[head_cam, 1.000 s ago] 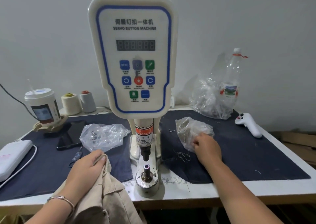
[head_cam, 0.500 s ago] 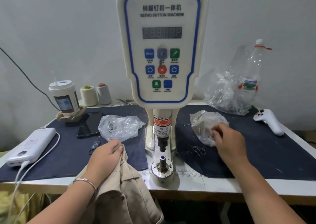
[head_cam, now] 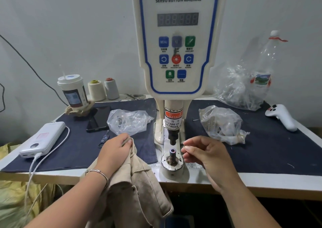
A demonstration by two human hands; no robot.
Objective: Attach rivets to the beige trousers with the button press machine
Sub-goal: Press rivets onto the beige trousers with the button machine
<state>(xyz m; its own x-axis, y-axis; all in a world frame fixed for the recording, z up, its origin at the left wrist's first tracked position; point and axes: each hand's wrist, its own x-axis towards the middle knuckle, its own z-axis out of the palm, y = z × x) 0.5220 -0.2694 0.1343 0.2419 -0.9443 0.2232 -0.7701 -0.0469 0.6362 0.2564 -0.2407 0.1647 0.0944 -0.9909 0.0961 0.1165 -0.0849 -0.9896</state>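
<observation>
I sit facing a button press machine [head_cam: 176, 41], a tall cream tower with a blue-edged control panel, and every place here is given from its small lower post [head_cam: 172, 153] at the base. My right hand [head_cam: 207, 155] is just to the right of that post, thumb and forefinger pinched narrowly on a small rivet [head_cam: 185, 146], the other fingers loosely curled. The rivet is tiny, and I cannot tell which way up it sits. My left hand [head_cam: 115, 151] is just to the left of the post, closed in a firm grip on a fold of the beige trousers [head_cam: 137, 184], which hang from the table edge [head_cam: 261, 177] toward my lap. The cloth is near the post but does not yet cover it. Behind and to the right of the post lies a crumpled clear bag [head_cam: 221, 123] of rivets; another bag [head_cam: 129, 120] lies behind and to the left.

The step in hand, as I judge it, is seating the rivet on the post. To do it well I should lower it straight and centred, let go only once it sits flat, and keep my fingers out from under the plunger [head_cam: 172, 137] directly above, as its warning label advises.
</observation>
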